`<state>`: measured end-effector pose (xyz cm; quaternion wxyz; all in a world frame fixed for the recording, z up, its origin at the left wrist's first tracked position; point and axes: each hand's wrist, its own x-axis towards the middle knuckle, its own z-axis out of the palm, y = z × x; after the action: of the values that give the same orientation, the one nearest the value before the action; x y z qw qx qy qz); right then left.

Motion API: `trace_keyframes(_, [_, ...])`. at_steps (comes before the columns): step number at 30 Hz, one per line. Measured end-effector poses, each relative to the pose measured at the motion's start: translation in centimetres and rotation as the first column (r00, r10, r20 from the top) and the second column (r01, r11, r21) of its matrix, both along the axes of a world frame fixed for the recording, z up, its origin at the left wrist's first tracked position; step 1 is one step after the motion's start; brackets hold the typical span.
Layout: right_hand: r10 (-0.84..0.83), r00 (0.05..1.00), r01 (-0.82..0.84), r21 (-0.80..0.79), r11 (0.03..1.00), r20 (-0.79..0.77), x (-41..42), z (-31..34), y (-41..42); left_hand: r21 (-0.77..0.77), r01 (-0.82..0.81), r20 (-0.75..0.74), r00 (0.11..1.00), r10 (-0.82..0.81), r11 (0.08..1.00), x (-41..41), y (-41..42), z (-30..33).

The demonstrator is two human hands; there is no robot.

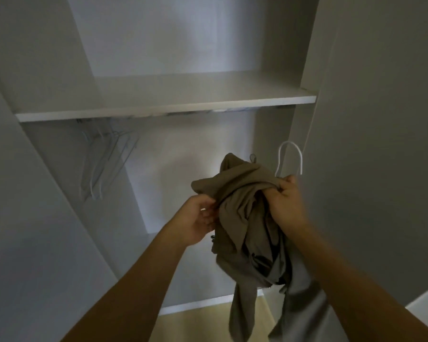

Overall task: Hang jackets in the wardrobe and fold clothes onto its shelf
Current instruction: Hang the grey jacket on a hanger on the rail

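A taupe jacket (245, 218) hangs bunched in front of the open white wardrobe, its lower part trailing toward the floor. My right hand (286, 202) grips the jacket's upper fabric together with a white hanger (290, 156), whose hook sticks up above my fingers. My left hand (198, 218) pinches the jacket's left edge. The wardrobe shelf (163, 112) runs across above the jacket, with nothing on it. The hanger's lower part is hidden inside the cloth.
Several bare white hangers (106, 164) hang from the rail under the shelf at the left. The wardrobe's side panels stand at left (35, 218) and right (381, 169). Pale wooden floor (195, 324) shows below the wardrobe base.
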<state>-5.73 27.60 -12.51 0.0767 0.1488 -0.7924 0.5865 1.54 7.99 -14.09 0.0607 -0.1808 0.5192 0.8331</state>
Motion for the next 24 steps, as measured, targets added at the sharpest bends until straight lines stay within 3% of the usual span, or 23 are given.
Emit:
trace_keyframes(3, [-0.034,0.999,0.035,-0.049,0.998,0.018,0.2,-0.3,0.0,0.066,-0.012,-0.061,0.998,0.016,0.998,-0.4,0.2,0.0])
trace_keyframes(7, [-0.119,0.988,0.133,-0.149,0.980,0.099,-0.1,-0.9,0.3,0.332,-0.046,-0.144,0.985,0.099,0.942,-0.9,0.8,0.1])
trace_keyframes(9, [-0.121,0.979,0.151,-0.183,0.971,0.165,-0.2,-1.2,0.4,0.259,-0.039,-0.186,0.978,0.089,0.965,-1.1,1.1,0.1])
trace_keyframes(11, [-0.124,0.969,0.167,-0.193,0.967,0.214,-0.3,-1.3,0.4,-0.045,-0.017,-0.186,0.983,0.009,0.999,-1.3,1.2,-0.3])
trace_keyframes(12, [-0.127,0.966,0.172,-0.193,0.966,0.227,-0.3,-1.3,0.4,-0.163,0.018,-0.147,0.988,-0.042,0.987,-1.4,1.2,-0.5])
trace_keyframes(14, [-0.121,0.963,0.173,-0.207,0.963,0.241,-0.2,-1.4,0.3,-0.243,0.094,0.026,0.996,-0.090,0.965,-1.4,1.5,-1.0])
trace_keyframes(16, [-0.117,0.959,0.177,-0.222,0.959,0.258,-0.2,-1.4,0.4,-0.271,0.186,0.202,0.970,-0.133,0.944,-1.5,2.0,-1.4])
trace_keyframes(18, [-0.111,0.955,0.178,-0.231,0.957,0.274,-0.2,-1.2,0.4,-0.234,0.254,0.272,0.944,-0.188,0.938,-1.8,2.5,-2.1])
trace_keyframes(21, [-0.092,0.952,0.167,-0.244,0.955,0.293,-0.2,-0.9,0.5,-0.077,0.230,0.256,0.945,-0.203,0.970,-2.0,3.1,-2.5])
trace_keyframes(24, [-0.104,0.956,0.171,-0.232,0.958,0.276,-0.2,-0.6,0.8,-0.042,0.178,0.186,0.968,-0.167,0.983,-2.2,3.0,-2.6])
